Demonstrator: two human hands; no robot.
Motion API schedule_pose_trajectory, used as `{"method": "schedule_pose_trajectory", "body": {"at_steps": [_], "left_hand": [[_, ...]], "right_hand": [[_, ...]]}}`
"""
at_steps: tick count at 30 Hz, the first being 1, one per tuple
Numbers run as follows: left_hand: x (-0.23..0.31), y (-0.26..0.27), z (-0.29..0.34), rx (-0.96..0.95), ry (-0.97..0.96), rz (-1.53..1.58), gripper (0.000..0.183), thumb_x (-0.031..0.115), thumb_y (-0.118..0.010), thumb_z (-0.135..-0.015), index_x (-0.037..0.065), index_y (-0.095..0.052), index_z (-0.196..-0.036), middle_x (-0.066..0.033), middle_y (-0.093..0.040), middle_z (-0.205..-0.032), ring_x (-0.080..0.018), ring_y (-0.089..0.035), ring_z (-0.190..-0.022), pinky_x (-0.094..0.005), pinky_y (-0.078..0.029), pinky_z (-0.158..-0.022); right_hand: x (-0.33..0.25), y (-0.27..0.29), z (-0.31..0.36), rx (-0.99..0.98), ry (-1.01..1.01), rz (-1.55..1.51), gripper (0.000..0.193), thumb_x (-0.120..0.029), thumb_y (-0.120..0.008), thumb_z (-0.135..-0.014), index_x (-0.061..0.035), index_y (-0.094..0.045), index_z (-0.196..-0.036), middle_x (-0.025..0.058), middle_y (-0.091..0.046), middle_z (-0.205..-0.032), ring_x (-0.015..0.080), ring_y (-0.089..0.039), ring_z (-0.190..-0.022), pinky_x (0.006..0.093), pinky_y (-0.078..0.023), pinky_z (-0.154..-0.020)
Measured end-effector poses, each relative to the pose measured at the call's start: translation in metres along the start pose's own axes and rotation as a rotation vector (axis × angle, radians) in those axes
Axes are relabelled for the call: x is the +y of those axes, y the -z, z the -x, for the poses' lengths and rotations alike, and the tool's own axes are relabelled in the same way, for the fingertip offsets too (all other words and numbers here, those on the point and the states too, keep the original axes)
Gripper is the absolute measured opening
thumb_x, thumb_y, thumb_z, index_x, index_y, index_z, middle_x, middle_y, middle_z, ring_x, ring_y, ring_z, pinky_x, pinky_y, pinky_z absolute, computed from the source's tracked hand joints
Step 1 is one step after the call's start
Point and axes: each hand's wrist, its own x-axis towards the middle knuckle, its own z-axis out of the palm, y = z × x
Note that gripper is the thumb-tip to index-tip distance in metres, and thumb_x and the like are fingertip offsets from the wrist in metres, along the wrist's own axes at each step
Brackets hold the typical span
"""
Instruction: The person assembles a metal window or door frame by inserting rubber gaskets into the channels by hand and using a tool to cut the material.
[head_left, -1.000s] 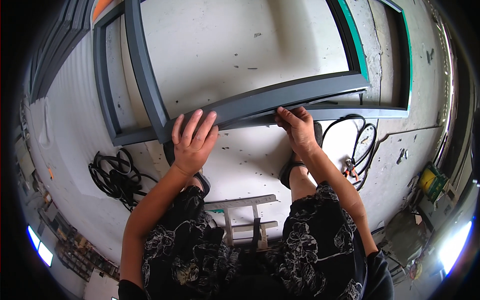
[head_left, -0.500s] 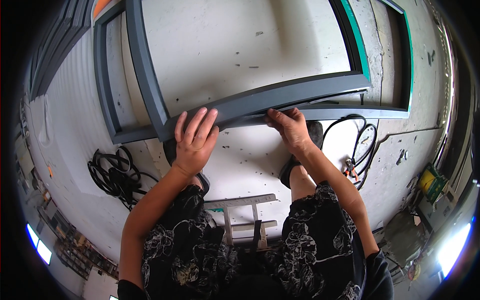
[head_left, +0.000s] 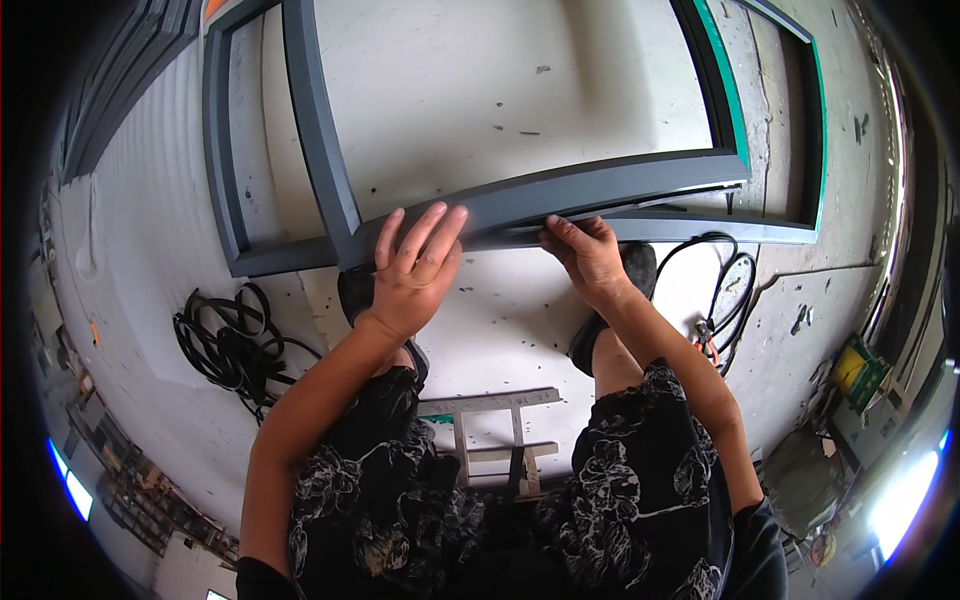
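A grey metal frame (head_left: 560,188) lies slanted on top of a second grey frame (head_left: 280,260). My left hand (head_left: 415,280) holds the upper frame's near bar, fingers spread over its top face and the thumb by its near side. Farther right, my right hand (head_left: 588,262) is closed in a pinch at the same bar's near edge. Its fingertips are on a thin black strip (head_left: 680,196) that runs rightward along that edge to the corner. The part of the strip inside the pinch is hidden. Green film edges the right side of both frames.
A tangle of black cord (head_left: 235,345) lies at left. Another black cord loop (head_left: 745,290) lies at right, beside orange-handled pliers (head_left: 707,340). A small metal stand (head_left: 490,402) is between my legs. More grey frames (head_left: 130,70) lean at far left.
Both frames sit slightly farther right in view. My left hand has shifted right along with the upper frame, and my right hand a little; both keep their hold.
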Motion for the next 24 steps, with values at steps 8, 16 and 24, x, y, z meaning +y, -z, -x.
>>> {"method": "schedule_pose_trajectory", "body": {"at_steps": [8,16,24], "left_hand": [[0.001,0.002,0.001,0.012,0.037,0.005,0.011,0.010,-0.066,-0.077,0.011,-0.066,-0.088,0.0041,-0.050,-0.126,-0.0143,-0.042,-0.121,-0.0403,-0.032,-0.101],[-0.002,0.001,0.001,0.015,0.046,0.012,0.012,0.010,-0.065,-0.077,0.012,-0.066,-0.088,0.0053,-0.050,-0.126,-0.0137,-0.043,-0.120,-0.0387,-0.033,-0.100],[-0.005,0.004,0.001,0.000,0.063,0.030,0.006,0.011,-0.066,-0.075,0.012,-0.064,-0.080,0.0053,-0.049,-0.128,-0.0160,-0.043,-0.120,-0.0376,-0.034,-0.100]], "right_hand": [[0.007,-0.010,0.002,0.003,-0.039,-0.013,0.006,-0.007,-0.067,-0.081,-0.0041,-0.063,-0.084,0.0048,-0.064,-0.080,0.0154,-0.061,-0.072,0.0265,-0.052,-0.070],[0.011,-0.014,-0.002,-0.058,-0.113,0.080,0.009,-0.006,-0.067,-0.080,-0.0022,-0.063,-0.088,0.0063,-0.065,-0.084,0.0163,-0.061,-0.077,0.0280,-0.052,-0.076],[0.018,-0.017,-0.004,-0.095,-0.125,0.081,0.011,-0.007,-0.068,-0.079,-0.0013,-0.063,-0.088,0.0076,-0.065,-0.087,0.0172,-0.061,-0.081,0.0292,-0.052,-0.078]]}}
